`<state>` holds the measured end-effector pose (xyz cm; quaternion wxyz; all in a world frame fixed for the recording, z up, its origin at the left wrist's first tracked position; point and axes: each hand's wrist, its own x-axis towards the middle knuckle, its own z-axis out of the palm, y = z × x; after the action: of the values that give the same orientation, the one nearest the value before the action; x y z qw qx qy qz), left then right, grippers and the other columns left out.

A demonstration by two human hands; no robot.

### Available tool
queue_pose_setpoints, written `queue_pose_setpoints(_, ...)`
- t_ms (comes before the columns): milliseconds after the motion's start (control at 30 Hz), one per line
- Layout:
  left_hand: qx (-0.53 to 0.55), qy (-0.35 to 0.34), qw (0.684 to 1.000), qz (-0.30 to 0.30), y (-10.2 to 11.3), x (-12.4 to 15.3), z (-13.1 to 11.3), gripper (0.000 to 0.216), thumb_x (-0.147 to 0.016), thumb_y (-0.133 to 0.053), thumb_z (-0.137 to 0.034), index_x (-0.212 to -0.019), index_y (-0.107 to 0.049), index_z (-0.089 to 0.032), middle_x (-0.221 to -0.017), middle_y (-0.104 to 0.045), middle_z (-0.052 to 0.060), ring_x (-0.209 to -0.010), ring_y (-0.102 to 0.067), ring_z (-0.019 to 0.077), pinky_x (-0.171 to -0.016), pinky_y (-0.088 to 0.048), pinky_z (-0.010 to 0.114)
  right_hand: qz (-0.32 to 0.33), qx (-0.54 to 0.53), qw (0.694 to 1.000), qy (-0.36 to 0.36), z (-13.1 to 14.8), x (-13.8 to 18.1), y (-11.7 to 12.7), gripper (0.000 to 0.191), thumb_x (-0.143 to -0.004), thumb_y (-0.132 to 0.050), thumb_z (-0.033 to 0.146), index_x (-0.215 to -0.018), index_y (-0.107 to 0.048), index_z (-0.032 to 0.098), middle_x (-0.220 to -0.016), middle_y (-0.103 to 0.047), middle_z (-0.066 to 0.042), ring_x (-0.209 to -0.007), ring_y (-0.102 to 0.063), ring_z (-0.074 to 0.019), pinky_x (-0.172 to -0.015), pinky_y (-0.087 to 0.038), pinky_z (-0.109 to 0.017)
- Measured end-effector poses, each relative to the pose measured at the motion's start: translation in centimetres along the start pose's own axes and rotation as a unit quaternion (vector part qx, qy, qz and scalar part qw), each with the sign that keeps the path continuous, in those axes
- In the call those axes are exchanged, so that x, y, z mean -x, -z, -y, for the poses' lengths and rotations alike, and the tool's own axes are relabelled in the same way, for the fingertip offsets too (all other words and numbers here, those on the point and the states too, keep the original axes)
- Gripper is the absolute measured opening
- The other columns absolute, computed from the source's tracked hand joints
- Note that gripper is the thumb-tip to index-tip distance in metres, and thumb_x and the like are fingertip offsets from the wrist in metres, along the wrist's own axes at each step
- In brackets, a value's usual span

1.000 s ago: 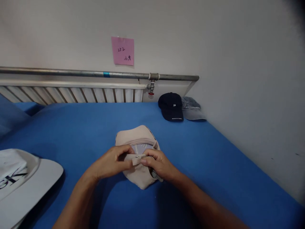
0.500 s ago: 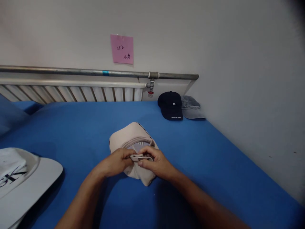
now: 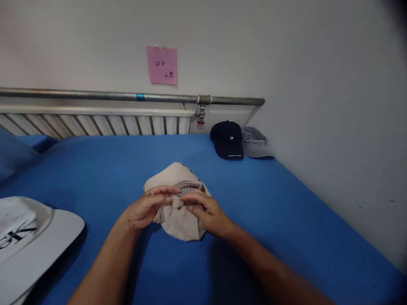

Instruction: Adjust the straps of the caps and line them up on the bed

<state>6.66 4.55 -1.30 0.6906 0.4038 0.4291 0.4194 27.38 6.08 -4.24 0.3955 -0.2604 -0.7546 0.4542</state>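
A beige cap (image 3: 182,222) lies on the blue surface in front of me, its brim pointing away and its inside partly showing. My left hand (image 3: 146,209) is at the left of the cap's back opening, fingers reaching over the short strap (image 3: 177,202) and closed about the edge there. From the right, my right hand (image 3: 208,212) pinches the same back edge between thumb and fingers. Both sets of fingertips nearly meet, and they hide part of the strap and the opening.
A white cap (image 3: 60,237) with black letters lies at the near left. Toward the back right sit a dark navy cap (image 3: 226,135) and a grey cap (image 3: 257,148). A radiator (image 3: 121,125) and metal pipe (image 3: 101,95) run along the wall, below a pink note (image 3: 162,65).
My left hand has shifted up and left, its fingers now stretched over the strap. The cap's back edge has turned, and its rear fabric lies more spread out below my hands.
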Motion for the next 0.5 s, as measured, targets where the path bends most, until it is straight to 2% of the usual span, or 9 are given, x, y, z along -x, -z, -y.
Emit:
queue_pose_setpoints(167,0.034,0.012,0.999,0.000,0.2,-0.1,0.3,0.032,-0.060,-0.079,-0.016,-0.091,-0.074,-0.017,-0.090,-0.068,0.004,-0.085,-0.057,0.0140,-0.076,-0.043,0.023,-0.003,0.046,0.998,0.047,0.8,-0.1,0.0,0.032,-0.081,-0.052,0.012,-0.108,-0.062,0.026,-0.110,-0.062,-0.005,-0.104,-0.057,-0.0194,-0.093,-0.045,-0.039)
queue_pose_setpoints(367,0.048,0.002,0.999,0.023,-0.3,-0.2,0.6,0.032,-0.059,-0.077,-0.011,-0.090,-0.072,-0.017,-0.090,-0.067,0.003,-0.085,-0.059,0.0135,-0.074,-0.045,0.022,-0.050,0.045,0.998,0.005,1.8,-0.1,-1.0,0.011,-0.076,-0.067,0.020,-0.084,-0.059,0.022,-0.102,-0.059,-0.004,-0.095,-0.058,-0.0178,-0.086,-0.047,-0.034)
queue_pose_setpoints(500,0.039,-0.003,0.999,0.027,-0.7,-0.2,0.6,0.028,-0.061,-0.075,-0.009,-0.087,-0.071,-0.017,-0.087,-0.068,0.002,-0.085,-0.059,0.0127,-0.075,-0.044,0.021,-0.034,0.009,0.999,-0.013,1.9,-0.2,-0.9,0.015,-0.073,-0.070,0.018,-0.075,-0.056,0.021,-0.100,-0.060,-0.004,-0.101,-0.057,-0.0192,-0.092,-0.043,-0.037)
